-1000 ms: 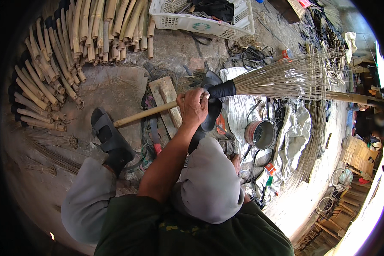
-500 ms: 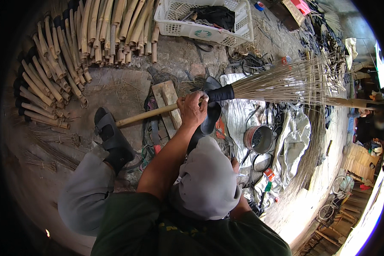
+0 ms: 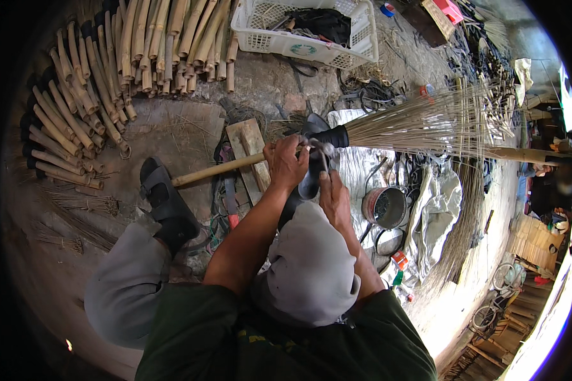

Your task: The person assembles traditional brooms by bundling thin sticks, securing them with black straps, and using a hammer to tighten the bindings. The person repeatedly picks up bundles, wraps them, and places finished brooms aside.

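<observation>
Two bare hands meet at the middle of the view, on a broom that lies across the person's raised knee. The left hand [image 3: 286,166] is closed around the bamboo handle [image 3: 219,170], just where the handle enters the black binding [image 3: 333,136] of the broom. The right hand [image 3: 334,198] is right below it, at about 5 o'clock from the left hand, with fingers curled; it seems to pinch something thin near the binding, but the view is too small to say what it is.

From the binding, the pale broom bristles [image 3: 426,124] spread out like a fan toward 3 o'clock. The handle points the other way, toward 9 o'clock, and passes over a flat wooden block [image 3: 248,152] on the ground. A foot in a black sandal [image 3: 165,203] rests near the free end of the handle, at about 8 o'clock from the hands.

At 11 o'clock, many cut bamboo sticks [image 3: 108,70] lie in an arc on the ground. At 12 o'clock stands a white plastic basket [image 3: 305,44] with dark things inside. A round metal tin [image 3: 384,206] sits at 4 o'clock, on a silver sheet [image 3: 432,209].
</observation>
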Tool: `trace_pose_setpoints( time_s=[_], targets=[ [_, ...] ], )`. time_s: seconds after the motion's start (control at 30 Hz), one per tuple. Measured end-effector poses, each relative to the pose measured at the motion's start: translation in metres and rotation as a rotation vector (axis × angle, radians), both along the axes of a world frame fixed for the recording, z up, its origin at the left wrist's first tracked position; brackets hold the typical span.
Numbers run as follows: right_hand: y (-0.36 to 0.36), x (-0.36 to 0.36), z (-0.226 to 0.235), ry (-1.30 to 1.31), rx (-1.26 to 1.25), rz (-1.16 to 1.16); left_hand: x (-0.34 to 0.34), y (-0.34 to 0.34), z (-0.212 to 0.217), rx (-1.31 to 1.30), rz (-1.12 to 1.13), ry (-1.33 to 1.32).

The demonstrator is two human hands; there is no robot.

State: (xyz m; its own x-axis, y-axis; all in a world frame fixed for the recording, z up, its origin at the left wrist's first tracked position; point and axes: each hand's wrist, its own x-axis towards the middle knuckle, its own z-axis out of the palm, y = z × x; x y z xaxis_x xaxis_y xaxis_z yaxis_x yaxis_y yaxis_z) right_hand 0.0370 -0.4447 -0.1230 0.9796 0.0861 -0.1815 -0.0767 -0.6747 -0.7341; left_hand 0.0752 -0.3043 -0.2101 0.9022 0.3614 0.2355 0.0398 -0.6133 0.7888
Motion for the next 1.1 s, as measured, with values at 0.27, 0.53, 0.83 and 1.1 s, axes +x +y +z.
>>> trace_pose_setpoints(
  time_s=[0.27, 0.53, 0.83, 1.1],
  targets=[
    [0.0, -0.005, -0.007, 0.014, 0.022, -0.062, 0.001, -0.001, -0.003, -0.062, -0.025, -0.081],
    [-0.003, -0.005, -0.012, -0.033, 0.06, -0.061, -0.001, -0.001, 0.0, -0.076, -0.04, 0.004],
    [0.0, -0.012, -0.008, -0.017, 0.137, -0.099, 0.002, 0.002, 0.002, -0.048, -0.037, -0.019],
    [-0.002, -0.015, 0.013, -0.002, 0.094, -0.04, -0.003, 0.004, 0.001, -0.066, -0.075, -0.001]
  ],
)
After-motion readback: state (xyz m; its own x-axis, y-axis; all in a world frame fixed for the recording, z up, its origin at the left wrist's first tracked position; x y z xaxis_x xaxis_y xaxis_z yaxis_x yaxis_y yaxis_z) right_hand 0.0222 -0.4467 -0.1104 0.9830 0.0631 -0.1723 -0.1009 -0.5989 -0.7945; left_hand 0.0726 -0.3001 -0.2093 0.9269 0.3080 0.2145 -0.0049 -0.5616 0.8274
